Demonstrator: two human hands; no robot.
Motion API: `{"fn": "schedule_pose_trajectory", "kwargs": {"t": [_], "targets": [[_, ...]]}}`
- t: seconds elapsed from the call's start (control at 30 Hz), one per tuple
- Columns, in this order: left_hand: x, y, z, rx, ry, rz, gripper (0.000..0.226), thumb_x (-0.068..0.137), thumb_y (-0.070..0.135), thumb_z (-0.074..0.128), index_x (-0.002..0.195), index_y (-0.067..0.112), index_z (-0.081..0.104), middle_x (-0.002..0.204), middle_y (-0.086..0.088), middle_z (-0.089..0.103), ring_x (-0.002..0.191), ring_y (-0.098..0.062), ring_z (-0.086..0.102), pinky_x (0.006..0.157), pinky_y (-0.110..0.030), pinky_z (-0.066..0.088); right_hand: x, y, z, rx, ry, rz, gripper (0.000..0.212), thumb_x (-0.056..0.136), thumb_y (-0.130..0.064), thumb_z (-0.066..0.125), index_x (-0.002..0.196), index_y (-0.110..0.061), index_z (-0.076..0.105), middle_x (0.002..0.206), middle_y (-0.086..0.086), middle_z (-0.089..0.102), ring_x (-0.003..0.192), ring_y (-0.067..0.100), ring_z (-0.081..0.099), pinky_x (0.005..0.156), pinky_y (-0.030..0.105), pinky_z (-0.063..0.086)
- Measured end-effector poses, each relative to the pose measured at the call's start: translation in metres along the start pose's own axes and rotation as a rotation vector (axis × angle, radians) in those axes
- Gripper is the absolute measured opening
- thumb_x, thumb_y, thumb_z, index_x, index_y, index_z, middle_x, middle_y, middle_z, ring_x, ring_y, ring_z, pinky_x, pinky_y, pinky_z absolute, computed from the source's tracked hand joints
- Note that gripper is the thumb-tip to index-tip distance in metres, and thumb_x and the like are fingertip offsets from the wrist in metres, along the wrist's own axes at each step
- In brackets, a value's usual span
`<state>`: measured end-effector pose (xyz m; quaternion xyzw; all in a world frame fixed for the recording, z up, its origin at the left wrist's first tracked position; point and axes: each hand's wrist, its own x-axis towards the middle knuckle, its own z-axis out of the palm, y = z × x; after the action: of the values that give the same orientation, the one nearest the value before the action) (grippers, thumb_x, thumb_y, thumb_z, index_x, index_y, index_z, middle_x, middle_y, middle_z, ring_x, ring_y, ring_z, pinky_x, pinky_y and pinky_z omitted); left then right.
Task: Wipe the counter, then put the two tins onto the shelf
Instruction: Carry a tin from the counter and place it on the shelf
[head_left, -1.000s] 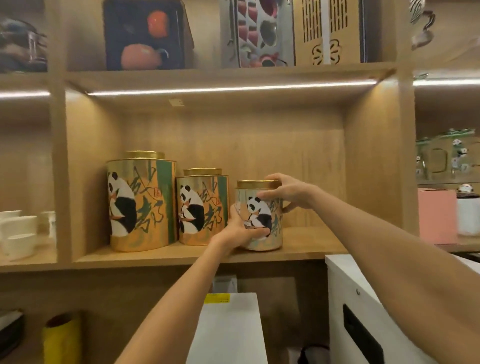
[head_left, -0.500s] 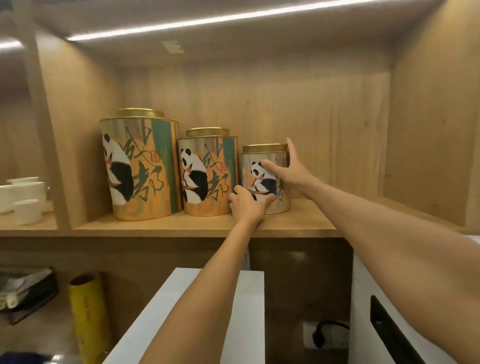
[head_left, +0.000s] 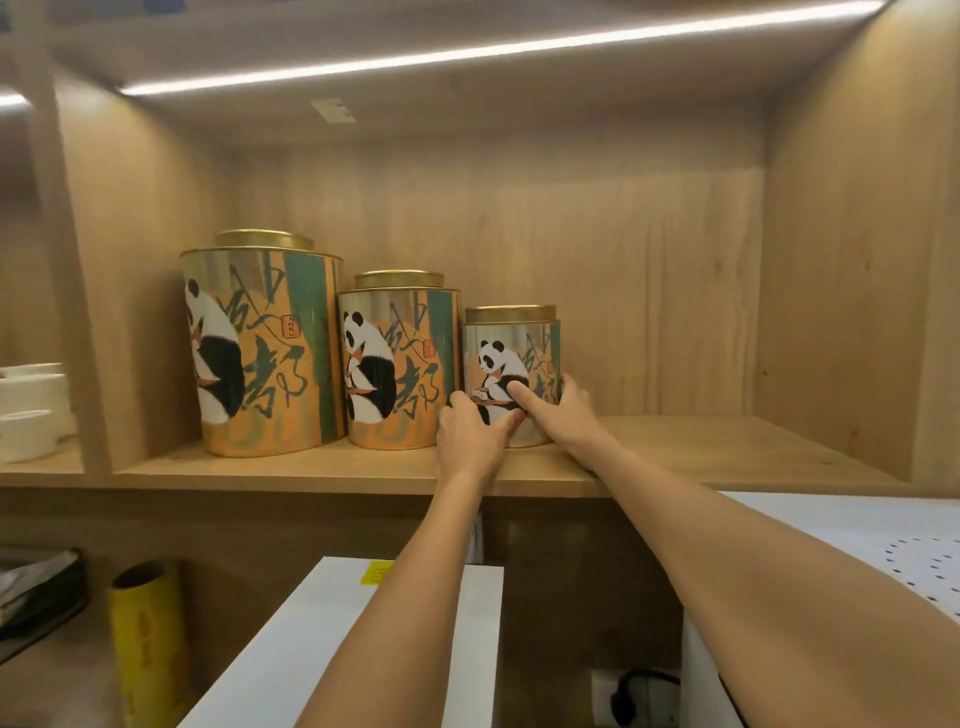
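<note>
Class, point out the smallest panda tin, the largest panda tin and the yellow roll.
smallest panda tin (head_left: 511, 358): head view, printed front.
largest panda tin (head_left: 260, 353): head view, printed front.
yellow roll (head_left: 148, 639): head view, its side.

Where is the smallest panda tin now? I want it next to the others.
The smallest panda tin stands on the wooden shelf, right end of the row, beside the medium tin, both hands on its lower part.

We seem to be in a tea shop: lit wooden display shelving (head_left: 675, 457) holding panda-printed tins (head_left: 260, 353) and white cups (head_left: 31, 410).
</note>
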<state>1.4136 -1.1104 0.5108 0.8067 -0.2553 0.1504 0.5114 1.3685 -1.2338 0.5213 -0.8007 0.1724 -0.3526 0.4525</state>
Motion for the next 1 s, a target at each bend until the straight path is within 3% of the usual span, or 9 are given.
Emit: {"fn": "schedule_pose_trajectory", "kwargs": {"t": [0.2,0.4,0.53,0.63,0.77,0.9,1.0], "targets": [[-0.003,0.001,0.0,0.008,0.017,0.009,0.064,0.08,0.051,0.07,0.123,0.008,0.048,0.123,-0.013,0.059,0.111,-0.029,0.059,0.085,-0.037,0.051,-0.002,0.0,-0.001,-0.01,-0.013,-0.003,0.095,0.079,-0.064,0.065,0.152,-0.019,0.026,0.151,0.011,0.033,0.136,0.031,0.038,0.111,0.048,0.036],[-0.005,0.002,-0.001,0.019,0.009,0.028,0.064,0.082,0.053,0.067,0.122,0.007,0.048,0.121,-0.014,0.059,0.107,-0.029,0.06,0.08,-0.035,0.051,-0.002,-0.001,-0.003,-0.007,-0.039,-0.005,0.093,0.078,-0.061,0.067,0.151,-0.019,0.027,0.151,0.011,0.034,0.135,0.032,0.04,0.113,0.049,0.037],[-0.003,0.001,0.001,0.027,0.013,0.041,0.064,0.083,0.052,0.066,0.121,0.004,0.048,0.119,-0.016,0.058,0.107,-0.031,0.06,0.081,-0.037,0.05,-0.003,-0.002,-0.005,0.023,-0.055,0.002,0.101,0.068,-0.068,0.069,0.149,-0.022,0.031,0.15,0.01,0.039,0.134,0.03,0.043,0.112,0.051,0.039],[-0.001,0.001,0.005,0.032,0.046,0.046,0.062,0.083,0.049,0.067,0.12,0.003,0.049,0.12,-0.016,0.06,0.108,-0.031,0.06,0.079,-0.035,0.049,0.0,-0.001,-0.005,0.017,-0.057,0.02,0.096,0.072,-0.064,0.07,0.15,-0.022,0.03,0.151,0.009,0.038,0.135,0.03,0.042,0.113,0.05,0.038],[-0.001,-0.002,0.007,-0.027,0.085,0.053,0.061,0.082,0.04,0.072,0.121,0.005,0.042,0.121,-0.018,0.061,0.11,-0.033,0.062,0.08,-0.037,0.053,0.002,0.003,-0.001,-0.033,-0.073,0.031,0.11,0.053,-0.076,0.071,0.144,-0.024,0.037,0.144,0.006,0.049,0.129,0.026,0.049,0.11,0.049,0.042],[-0.016,-0.006,-0.015,0.057,0.095,0.048,0.05,0.085,0.018,0.071,0.123,0.006,0.042,0.119,-0.016,0.062,0.11,-0.034,0.062,0.083,-0.039,0.053,-0.025,-0.008,-0.008,-0.21,-0.116,0.092,0.093,0.072,-0.053,0.078,0.145,-0.014,0.036,0.145,0.01,0.051,0.13,0.027,0.051,0.11,0.043,0.042],[-0.033,-0.008,-0.037,0.41,-0.065,0.249,0.023,0.089,0.009,0.061,0.111,0.009,0.059,0.102,-0.01,0.066,0.096,-0.03,0.063,0.081,-0.039,0.056,-0.063,-0.028,-0.017,-0.487,-0.059,0.195,0.059,0.092,-0.024,0.064,0.142,-0.004,0.042,0.145,0.016,0.05,0.13,0.032,0.05,0.104,0.04,0.043]]}}
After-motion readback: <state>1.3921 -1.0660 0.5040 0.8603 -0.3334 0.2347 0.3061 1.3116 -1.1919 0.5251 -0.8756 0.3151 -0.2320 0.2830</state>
